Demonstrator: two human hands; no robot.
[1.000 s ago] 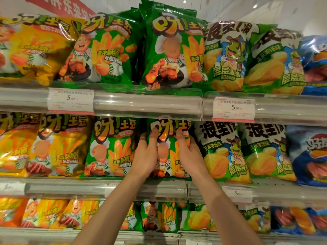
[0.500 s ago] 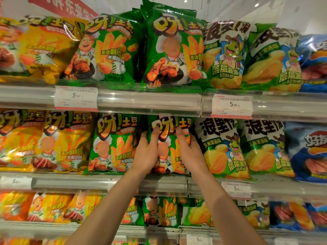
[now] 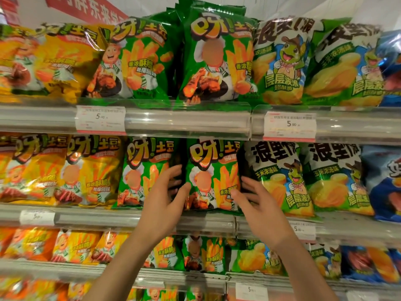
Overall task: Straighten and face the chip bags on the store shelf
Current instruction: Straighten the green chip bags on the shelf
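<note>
A green fries-style chip bag (image 3: 213, 170) stands upright and faces front in the middle shelf row. My left hand (image 3: 165, 196) is at its left edge, spread fingers reaching into the dark gap beside the neighbouring green bag (image 3: 145, 170), thumb touching the bag's lower left. My right hand (image 3: 258, 203) mirrors it at the right edge: its thumb rests on the bag's lower right and its fingers reach into the gap next to a green turtle-mascot bag (image 3: 280, 177). Neither hand's fingers curl round the bag.
Yellow bags (image 3: 86, 170) fill the middle row at left, blue bags (image 3: 384, 183) at far right. The upper shelf holds matching bags behind a clear rail (image 3: 188, 120) with price tags (image 3: 289, 126). More bags stand on the lower shelves.
Both hands came off the front of the green bag, dropped lower and moved apart to its two sides. The view moved closer to the shelf.
</note>
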